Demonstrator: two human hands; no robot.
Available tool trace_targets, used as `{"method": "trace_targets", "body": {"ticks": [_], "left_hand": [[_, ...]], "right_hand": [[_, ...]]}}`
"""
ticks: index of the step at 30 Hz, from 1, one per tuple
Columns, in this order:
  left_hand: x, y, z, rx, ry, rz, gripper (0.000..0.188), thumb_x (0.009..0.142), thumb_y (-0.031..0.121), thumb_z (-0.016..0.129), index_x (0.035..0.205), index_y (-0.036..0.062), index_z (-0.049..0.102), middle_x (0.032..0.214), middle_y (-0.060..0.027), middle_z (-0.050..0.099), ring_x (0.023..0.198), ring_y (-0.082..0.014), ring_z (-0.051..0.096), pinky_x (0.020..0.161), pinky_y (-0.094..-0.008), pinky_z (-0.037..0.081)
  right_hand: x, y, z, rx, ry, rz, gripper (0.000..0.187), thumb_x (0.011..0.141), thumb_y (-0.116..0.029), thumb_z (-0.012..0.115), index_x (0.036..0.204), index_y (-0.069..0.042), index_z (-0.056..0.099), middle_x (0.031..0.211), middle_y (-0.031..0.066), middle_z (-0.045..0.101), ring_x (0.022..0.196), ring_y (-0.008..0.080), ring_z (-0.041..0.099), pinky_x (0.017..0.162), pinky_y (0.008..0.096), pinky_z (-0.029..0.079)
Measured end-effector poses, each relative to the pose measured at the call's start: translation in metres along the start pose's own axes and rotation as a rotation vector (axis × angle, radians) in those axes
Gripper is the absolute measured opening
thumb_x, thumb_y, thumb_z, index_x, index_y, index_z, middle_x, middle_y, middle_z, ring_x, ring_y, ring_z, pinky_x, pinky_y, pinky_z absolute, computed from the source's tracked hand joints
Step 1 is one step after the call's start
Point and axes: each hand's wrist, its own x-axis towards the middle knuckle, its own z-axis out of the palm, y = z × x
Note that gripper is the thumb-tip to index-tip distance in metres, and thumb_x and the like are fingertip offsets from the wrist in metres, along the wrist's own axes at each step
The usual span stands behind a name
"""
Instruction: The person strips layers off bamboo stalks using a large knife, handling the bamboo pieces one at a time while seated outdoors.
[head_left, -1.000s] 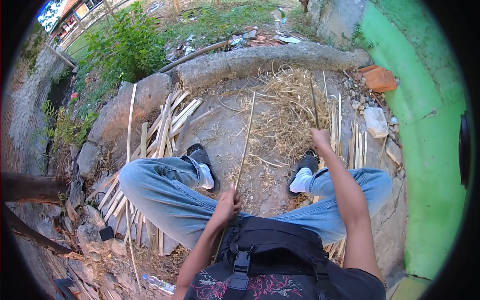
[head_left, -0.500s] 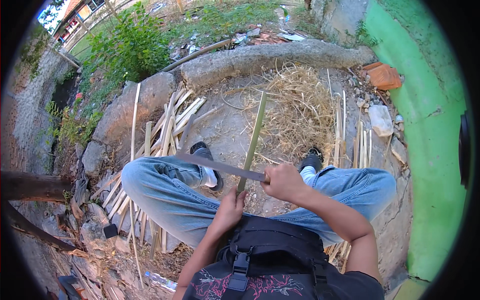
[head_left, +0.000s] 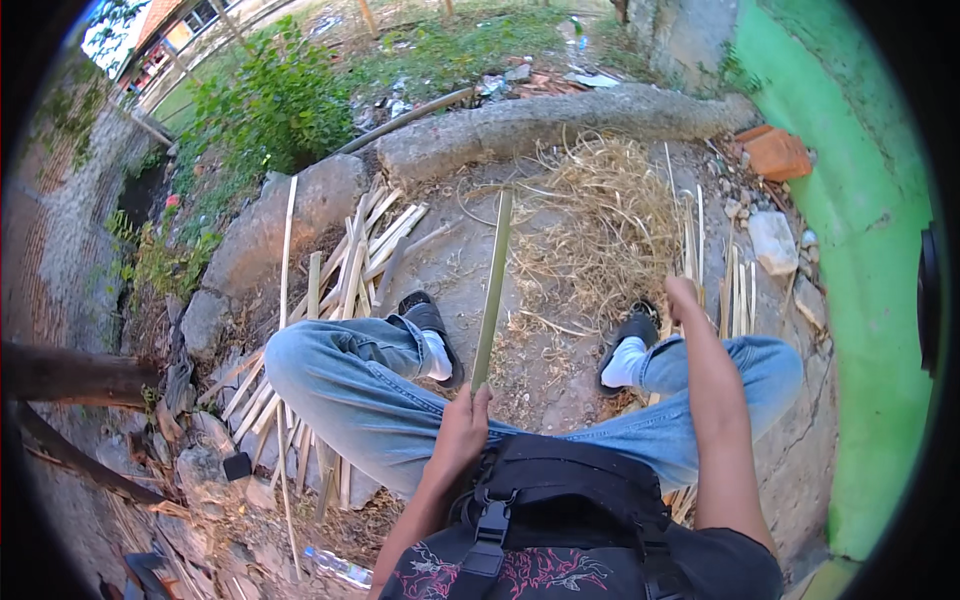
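A long green bamboo strip (head_left: 492, 290) slants up and away from my left hand (head_left: 464, 425), which is closed around its near end between my knees. My right hand (head_left: 682, 298) is out beside my right foot, close to the upright bamboo strips (head_left: 738, 290) on that side. Its fingers are curled, but what they hold is hidden; the long blade seen earlier does not show clearly. Beyond the green strip lies a heap of thin, curly bamboo shavings (head_left: 610, 215).
Pale split strips (head_left: 375, 240) lie piled beside my left leg. A low concrete curb (head_left: 560, 120) crosses ahead, and a green wall (head_left: 850, 300) stands on the right. A white stone block (head_left: 773, 242), an orange brick (head_left: 778, 153) and a plastic bottle (head_left: 338, 566) lie around.
My right hand has moved away from the green strip, forward and right, and the blade that lay across the strip is gone from there. My left hand still grips the strip, now more upright.
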Motion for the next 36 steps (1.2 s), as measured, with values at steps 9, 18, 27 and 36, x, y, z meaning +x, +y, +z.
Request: {"method": "trace_targets", "body": {"ticks": [9,18,27,36], "left_hand": [[0.007,0.024,-0.02,-0.429,-0.339,-0.292,0.036,0.098,0.038,0.045,0.089,0.0039,0.055,0.061,0.0034,0.045,0.054,-0.007,0.048,0.048,-0.0213,0.041],[0.029,0.009,-0.011,-0.649,-0.084,-0.452,0.042,0.099,0.042,0.034,0.071,0.0111,0.042,0.051,0.0024,0.037,0.038,-0.0073,0.033,0.034,-0.0222,0.025],[0.055,0.004,-0.002,-0.847,-0.347,-0.581,0.043,0.099,0.044,0.033,0.069,0.0135,0.036,0.051,0.0033,0.029,0.039,-0.0079,0.026,0.034,-0.023,0.018],[0.052,0.003,0.006,-0.723,-0.356,-0.574,0.039,0.099,0.038,0.028,0.07,0.0127,0.033,0.051,0.0037,0.027,0.039,-0.0068,0.023,0.034,-0.023,0.016]], "right_hand": [[-0.161,-0.106,-0.002,0.147,-0.251,-0.581,0.031,0.075,-0.025,0.063,0.061,0.002,0.056,0.05,0.0073,0.053,0.047,0.019,0.053,0.049,0.0376,0.043],[-0.245,-0.083,0.013,0.416,-0.648,-0.187,0.025,0.078,-0.018,0.064,0.059,-0.006,0.052,0.05,-0.0024,0.045,0.044,0.008,0.042,0.041,0.0284,0.031],[-0.264,-0.074,0.014,0.172,-0.408,-0.732,0.022,0.076,-0.02,0.064,0.069,0.0,0.059,0.055,0.0099,0.058,0.048,0.02,0.056,0.049,0.0349,0.043],[-0.281,-0.071,0.038,-0.253,-0.369,-1.165,0.02,0.072,-0.024,0.064,0.066,-0.005,0.059,0.056,0.0161,0.059,0.054,0.0356,0.061,0.054,0.0437,0.049]]}}
